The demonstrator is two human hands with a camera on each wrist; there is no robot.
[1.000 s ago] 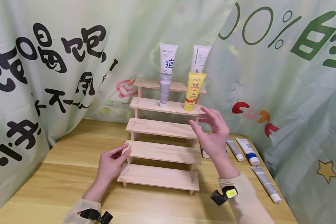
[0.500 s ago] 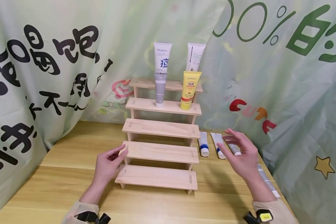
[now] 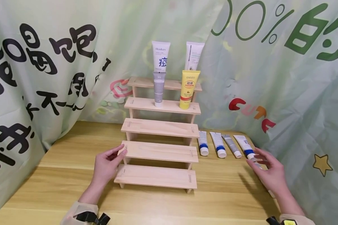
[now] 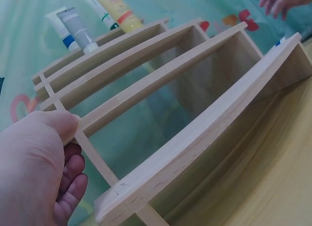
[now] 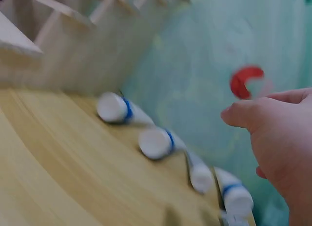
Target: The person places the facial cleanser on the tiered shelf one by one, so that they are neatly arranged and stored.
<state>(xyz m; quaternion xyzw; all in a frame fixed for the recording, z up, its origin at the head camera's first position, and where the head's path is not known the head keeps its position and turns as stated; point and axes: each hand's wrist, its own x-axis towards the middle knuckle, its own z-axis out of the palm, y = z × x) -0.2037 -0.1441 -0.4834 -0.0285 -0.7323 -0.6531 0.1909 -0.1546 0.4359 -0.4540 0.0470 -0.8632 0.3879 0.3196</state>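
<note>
My left hand (image 3: 104,167) pinches the left end of the second-lowest step of a five-step wooden display stand (image 3: 155,176). In the left wrist view its thumb lies along the step's end, fingers curled below. My right hand (image 3: 271,176) hovers with parted fingers at the table's right side, holding nothing. It overlaps the cap end of a white-and-blue tube (image 3: 243,143) and mostly hides a grey tube lying nearer. On the stand's second-highest step stand a grey tube (image 3: 159,89) and a yellow tube (image 3: 189,90); behind them two white tubes (image 3: 161,54) stand on top.
Between the stand and my right hand lie two white-and-blue tubes (image 3: 218,143) and a slim grey tube (image 3: 231,146), caps toward me. A printed curtain (image 3: 101,106) hangs close behind and beside the wooden table (image 3: 73,150).
My right hand has moved from beside the yellow tube, right and down to the lying tubes at the table's right edge. My left hand keeps its hold on the stand.
</note>
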